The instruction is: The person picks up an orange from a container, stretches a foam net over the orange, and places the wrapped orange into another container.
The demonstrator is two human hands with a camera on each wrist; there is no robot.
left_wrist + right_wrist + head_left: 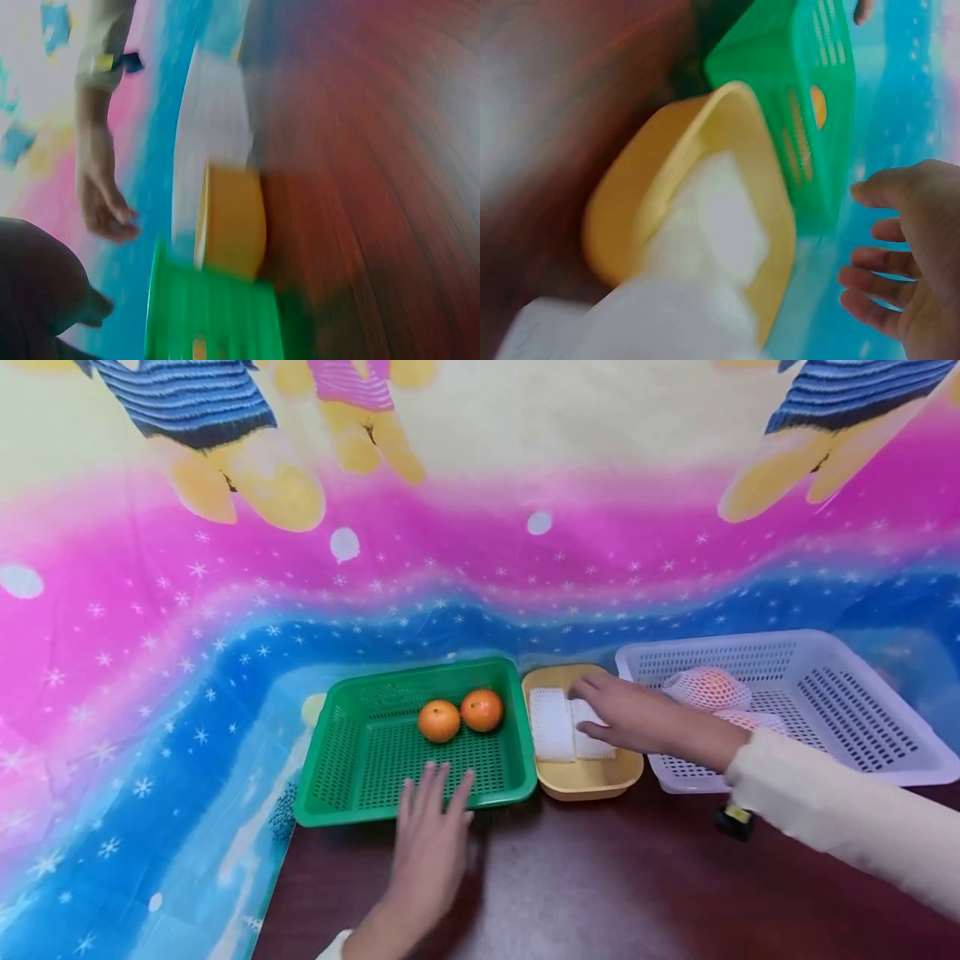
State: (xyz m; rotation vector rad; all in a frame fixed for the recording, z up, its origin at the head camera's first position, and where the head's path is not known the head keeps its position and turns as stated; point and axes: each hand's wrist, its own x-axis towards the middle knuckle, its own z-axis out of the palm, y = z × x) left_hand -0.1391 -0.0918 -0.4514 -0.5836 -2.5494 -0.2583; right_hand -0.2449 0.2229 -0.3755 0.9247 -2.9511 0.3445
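Dark table [570, 877] comes nearest. The left hand [431, 856] hangs at the green basket's [352, 817] near edge, fingers spread, holding nothing. White nets [551, 727] lie flat in the tub [585, 785], reaching its left edge; over them the right hand [611, 710] has fingers loosely bent, apparently grasping nothing, though blur may hide a light touch. They look feather-light, soft and springy; pinch one by an end. Oranges [438, 721] sit toward the green basket's far right corner; cloth [480, 552] hangs behind.
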